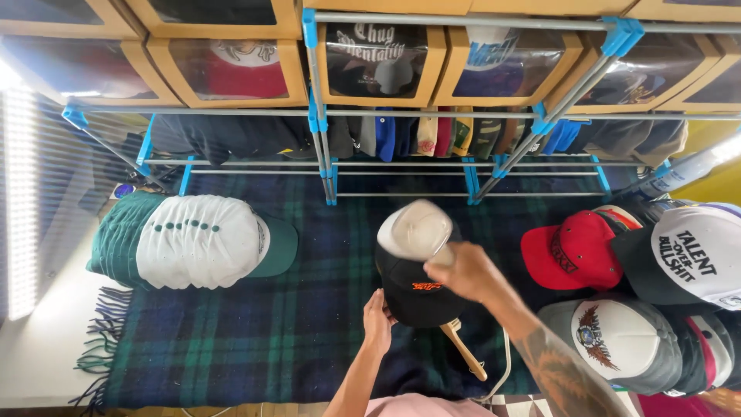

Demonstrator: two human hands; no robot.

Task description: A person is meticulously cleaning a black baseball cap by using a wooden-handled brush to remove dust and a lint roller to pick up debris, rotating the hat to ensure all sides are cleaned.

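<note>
Down on the plaid blanket [255, 332], my left hand [377, 320] steadies the black cap [417, 289] by its edge while my right hand [467, 270] grips a pale lint roller [417, 230] over its crown (keeps it from sliding).

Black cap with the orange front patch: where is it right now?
Head view, centre: the black cap sits on the plaid blanket, between the left hand and right hand, white-and-green cap stack far left.

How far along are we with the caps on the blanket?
Done, apparently: a stack of green-and-white caps lies at the left. In hand: the left hand steadies a black cap while the right hand holds a pale rounded object over it. Left: red cap and the white-fronted caps piled right.
</note>
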